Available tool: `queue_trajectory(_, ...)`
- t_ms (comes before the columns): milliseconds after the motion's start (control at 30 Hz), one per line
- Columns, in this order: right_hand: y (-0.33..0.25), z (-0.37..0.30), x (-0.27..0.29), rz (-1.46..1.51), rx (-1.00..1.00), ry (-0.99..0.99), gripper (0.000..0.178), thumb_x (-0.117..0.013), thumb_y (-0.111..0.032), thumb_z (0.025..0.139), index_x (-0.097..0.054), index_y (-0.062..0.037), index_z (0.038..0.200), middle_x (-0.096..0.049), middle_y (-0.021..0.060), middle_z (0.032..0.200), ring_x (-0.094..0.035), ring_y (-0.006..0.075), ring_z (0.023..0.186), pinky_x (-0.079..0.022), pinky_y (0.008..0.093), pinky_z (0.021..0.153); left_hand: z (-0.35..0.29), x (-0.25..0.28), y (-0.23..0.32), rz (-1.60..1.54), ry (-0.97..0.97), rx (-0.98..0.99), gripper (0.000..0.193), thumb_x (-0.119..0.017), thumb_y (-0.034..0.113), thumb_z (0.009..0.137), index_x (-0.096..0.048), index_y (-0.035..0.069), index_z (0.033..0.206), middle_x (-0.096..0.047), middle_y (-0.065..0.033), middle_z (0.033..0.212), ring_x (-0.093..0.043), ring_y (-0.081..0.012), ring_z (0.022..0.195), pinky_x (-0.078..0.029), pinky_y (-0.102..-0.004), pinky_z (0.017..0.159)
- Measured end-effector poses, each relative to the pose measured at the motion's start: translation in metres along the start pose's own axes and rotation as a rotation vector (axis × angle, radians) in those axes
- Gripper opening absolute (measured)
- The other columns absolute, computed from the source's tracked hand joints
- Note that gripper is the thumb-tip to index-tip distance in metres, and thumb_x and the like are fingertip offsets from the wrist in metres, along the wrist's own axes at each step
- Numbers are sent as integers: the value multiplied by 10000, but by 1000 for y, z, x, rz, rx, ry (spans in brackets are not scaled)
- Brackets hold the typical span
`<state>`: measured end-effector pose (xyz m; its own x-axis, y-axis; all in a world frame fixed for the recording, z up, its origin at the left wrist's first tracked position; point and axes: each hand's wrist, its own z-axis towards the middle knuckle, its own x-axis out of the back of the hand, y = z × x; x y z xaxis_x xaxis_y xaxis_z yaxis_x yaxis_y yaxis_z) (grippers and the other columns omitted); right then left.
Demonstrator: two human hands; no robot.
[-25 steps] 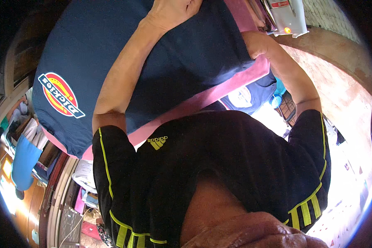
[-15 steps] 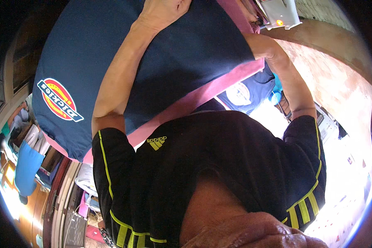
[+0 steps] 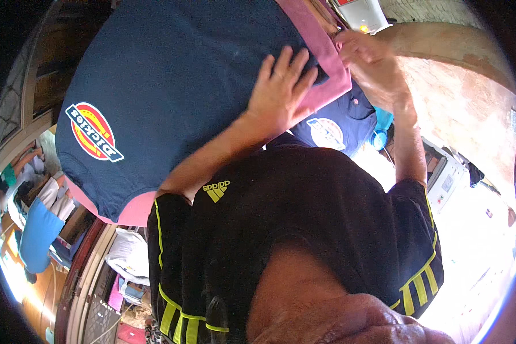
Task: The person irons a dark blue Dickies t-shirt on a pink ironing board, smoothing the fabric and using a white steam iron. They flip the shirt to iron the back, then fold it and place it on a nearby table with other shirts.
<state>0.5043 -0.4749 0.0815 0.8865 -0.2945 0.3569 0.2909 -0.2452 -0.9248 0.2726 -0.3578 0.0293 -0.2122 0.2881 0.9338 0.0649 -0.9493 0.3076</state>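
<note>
Shifted since the earlier frame: my left hand (image 3: 278,103) lies nearer the corner, fingers spread apart, on or just above the navy shirt (image 3: 172,97); my right hand (image 3: 378,71) shows beside the pink cloth (image 3: 331,86), too blurred from my remote view to tell whether its fingers are closed. Shirt spreads over pink cloth, red-and-yellow print (image 3: 97,129) toward the left. I judge that dragging the left hand could wrinkle the shirt, and a right-hand snag could skew the corner.
</note>
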Motion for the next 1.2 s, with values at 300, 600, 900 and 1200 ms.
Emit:
queue_trajectory(300,19,101,71,-806,489,496,394,-696,-232,944,-609,35,1221,-682,209,1078,-676,301,985,-541,393,843,-21,-19,26,-207,72,-60,827,-663,569,867,-421,93,1498,-274,-174,1619,-240,-409,1491,-212,-645,1147)
queue_trajectory(600,-12,144,74,-290,-44,203,438,-600,-421,994,-653,12,1028,-617,32,804,-564,122,671,-490,298,583,-46,-18,39,-394,45,-101,554,-693,384,915,-562,102,1374,-487,-112,1482,-377,-319,1444,-292,-533,1147)
queue_trajectory(900,-104,55,36,-288,59,-21,332,-595,-353,1011,-634,-28,951,-528,-25,643,-466,55,508,-378,237,448,-135,33,-37,267,355,705,713,-575,499,971,-385,91,1523,-292,-201,1604,-264,-455,1468,-240,-654,1121)
queue_trajectory(1200,-60,-3,-106,-477,168,-67,381,-640,-400,980,-672,-47,1118,-643,115,736,-650,172,634,-502,353,600,-195,30,-54,373,257,905,791,-508,636,954,-361,148,1559,-257,-183,1638,-204,-446,1506,-186,-663,1156)
